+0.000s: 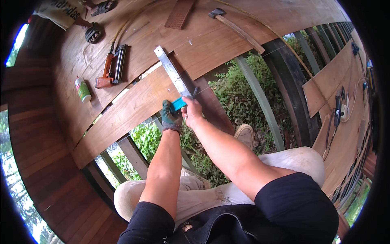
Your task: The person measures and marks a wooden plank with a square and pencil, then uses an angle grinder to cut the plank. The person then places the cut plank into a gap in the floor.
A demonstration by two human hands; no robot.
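A metal square with a long silver blade (170, 70) and a teal handle (177, 103) lies across the edge of a light plywood board (134, 98). My left hand (170, 118), in a dark green and grey glove, is closed around the handle's left end. My bare right hand (191, 112) grips the handle's right end, thumb on top. A dark reddish board (209, 105) lies just right of the blade, beside the open joists.
Ahead lie a nail gun (109, 69) with hose, a glue bottle (83, 89), an axe (235, 30) and a board offcut (178, 12). Another person's sandalled feet (93, 32) stand upper left. Plants show between joists (260, 101). Power tools (341, 107) rest on boards at right.
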